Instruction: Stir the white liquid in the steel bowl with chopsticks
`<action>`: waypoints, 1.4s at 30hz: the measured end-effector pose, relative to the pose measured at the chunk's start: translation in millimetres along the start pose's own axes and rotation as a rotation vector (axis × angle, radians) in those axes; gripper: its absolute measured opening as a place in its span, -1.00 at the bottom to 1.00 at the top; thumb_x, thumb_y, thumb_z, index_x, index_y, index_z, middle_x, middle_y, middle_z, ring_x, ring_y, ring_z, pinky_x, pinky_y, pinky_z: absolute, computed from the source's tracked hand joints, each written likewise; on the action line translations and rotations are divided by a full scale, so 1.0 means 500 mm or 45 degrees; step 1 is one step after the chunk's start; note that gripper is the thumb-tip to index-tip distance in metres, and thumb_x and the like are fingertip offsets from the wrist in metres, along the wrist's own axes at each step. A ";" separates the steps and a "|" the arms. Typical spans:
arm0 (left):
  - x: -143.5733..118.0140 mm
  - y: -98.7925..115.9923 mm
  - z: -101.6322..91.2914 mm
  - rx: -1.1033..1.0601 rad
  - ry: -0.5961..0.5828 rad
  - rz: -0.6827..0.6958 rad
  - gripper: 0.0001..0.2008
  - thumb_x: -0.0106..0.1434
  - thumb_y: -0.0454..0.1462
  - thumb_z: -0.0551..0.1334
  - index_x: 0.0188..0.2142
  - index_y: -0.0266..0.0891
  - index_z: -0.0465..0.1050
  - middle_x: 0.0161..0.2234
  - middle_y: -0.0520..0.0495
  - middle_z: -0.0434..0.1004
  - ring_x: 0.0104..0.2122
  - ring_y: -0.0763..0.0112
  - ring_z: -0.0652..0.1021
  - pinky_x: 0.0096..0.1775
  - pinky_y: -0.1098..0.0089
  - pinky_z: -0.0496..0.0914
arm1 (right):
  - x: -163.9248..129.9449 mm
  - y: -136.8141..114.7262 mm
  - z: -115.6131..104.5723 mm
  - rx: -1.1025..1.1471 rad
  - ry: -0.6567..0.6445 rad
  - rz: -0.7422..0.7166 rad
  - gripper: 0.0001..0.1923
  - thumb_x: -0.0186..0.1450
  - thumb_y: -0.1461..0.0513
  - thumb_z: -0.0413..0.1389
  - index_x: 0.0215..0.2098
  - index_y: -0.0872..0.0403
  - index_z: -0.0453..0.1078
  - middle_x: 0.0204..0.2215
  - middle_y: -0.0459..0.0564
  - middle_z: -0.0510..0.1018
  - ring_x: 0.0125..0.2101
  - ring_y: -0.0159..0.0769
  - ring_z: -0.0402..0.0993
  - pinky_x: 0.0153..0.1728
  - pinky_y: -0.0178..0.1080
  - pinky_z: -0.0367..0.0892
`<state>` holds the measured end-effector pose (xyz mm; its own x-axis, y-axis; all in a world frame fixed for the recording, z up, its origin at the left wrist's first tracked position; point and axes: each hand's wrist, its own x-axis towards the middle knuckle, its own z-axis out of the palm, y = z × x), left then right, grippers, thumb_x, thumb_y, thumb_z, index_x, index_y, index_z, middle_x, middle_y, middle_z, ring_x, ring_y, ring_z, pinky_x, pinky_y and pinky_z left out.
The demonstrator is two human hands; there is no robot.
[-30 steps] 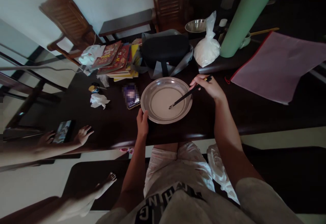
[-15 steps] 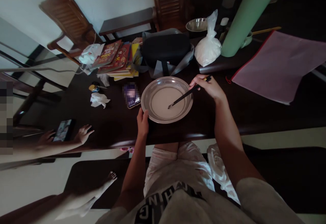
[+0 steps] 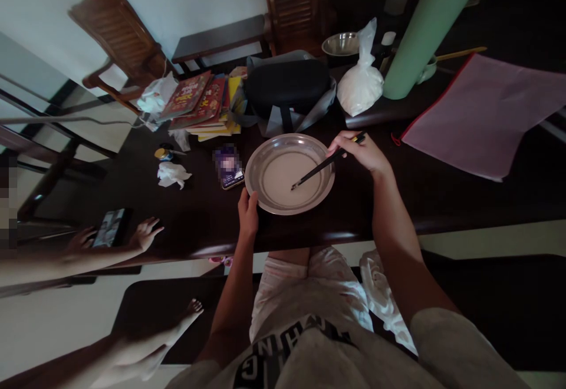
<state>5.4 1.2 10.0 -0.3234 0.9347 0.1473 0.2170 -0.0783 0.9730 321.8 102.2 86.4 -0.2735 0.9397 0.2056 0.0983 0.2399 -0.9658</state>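
A round metal basin (image 3: 325, 191) stands on the dark table in front of me, with a pale, milky liquid (image 3: 283, 171) in its bottom. My left hand (image 3: 248, 211) grips the basin's near-left rim, thumb on the edge. In my right hand (image 3: 358, 150) is a pair of black chopsticks (image 3: 318, 169), held over the right rim. Their tips slant down into the liquid near the middle of the basin. Just left of the basin lies a phone (image 3: 230, 168) with a lit screen.
Behind the basin sit a black case (image 3: 287, 79), a knotted bag of white powder (image 3: 360, 88) and stacked books (image 3: 203, 103). A green cylinder (image 3: 415, 35) and a pink mesh bag (image 3: 481, 118) are at right. Crumpled tissue (image 3: 172, 174) lies left, near another person's hand (image 3: 145, 233).
Almost nothing differs. My hands, the basin and the chopsticks keep nearly the same place, with the chopstick tips at about the same spot in the liquid.
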 end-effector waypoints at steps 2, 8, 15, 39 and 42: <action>0.000 0.000 0.000 0.004 -0.004 -0.007 -0.64 0.21 0.03 0.25 -0.28 -0.24 0.48 -0.36 -0.01 0.48 -0.32 0.37 0.43 -0.20 0.39 0.37 | 0.001 -0.004 0.011 -0.039 -0.121 -0.027 -0.52 0.24 -0.18 0.18 -0.43 0.04 0.59 -0.41 -0.02 0.68 -0.44 -0.35 0.47 -0.45 -0.28 0.31; -0.001 -0.001 -0.001 0.040 0.011 0.020 -0.64 0.22 0.03 0.25 -0.27 -0.24 0.49 -0.33 -0.03 0.52 -0.29 0.33 0.47 -0.18 0.38 0.40 | 0.004 0.006 -0.005 -0.065 0.088 -0.061 -0.52 0.25 -0.18 0.18 -0.41 0.03 0.58 -0.40 -0.01 0.68 -0.36 -0.31 0.53 -0.45 -0.29 0.31; 0.000 0.003 0.000 -0.003 0.005 0.011 -0.65 0.20 0.01 0.26 -0.31 -0.24 0.48 -0.38 0.01 0.47 -0.34 0.38 0.43 -0.22 0.41 0.38 | 0.001 -0.001 0.007 -0.004 -0.055 -0.007 -0.51 0.24 -0.19 0.18 -0.43 0.04 0.58 -0.46 -0.01 0.67 -0.43 -0.34 0.50 -0.48 -0.30 0.28; 0.000 0.005 0.000 0.061 0.007 0.022 -0.63 0.21 0.05 0.23 -0.29 -0.22 0.48 -0.36 -0.02 0.49 -0.31 0.33 0.46 -0.20 0.37 0.39 | 0.001 0.006 -0.010 -0.026 0.152 -0.023 -0.53 0.26 -0.18 0.17 -0.43 0.02 0.55 -0.48 -0.02 0.66 -0.41 -0.30 0.54 -0.49 -0.28 0.25; 0.000 0.006 0.001 0.064 0.002 0.021 -0.64 0.22 0.04 0.23 -0.29 -0.22 0.47 -0.35 -0.02 0.49 -0.31 0.33 0.45 -0.19 0.36 0.39 | 0.000 0.001 -0.003 0.000 0.053 0.019 -0.53 0.26 -0.18 0.17 -0.44 0.02 0.55 -0.50 -0.01 0.66 -0.43 -0.30 0.53 -0.50 -0.27 0.25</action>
<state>6.5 0.9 12.7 -0.3207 0.9330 0.1633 0.2681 -0.0760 0.9604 323.1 102.4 85.9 -0.2318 0.9526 0.1972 0.1022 0.2255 -0.9689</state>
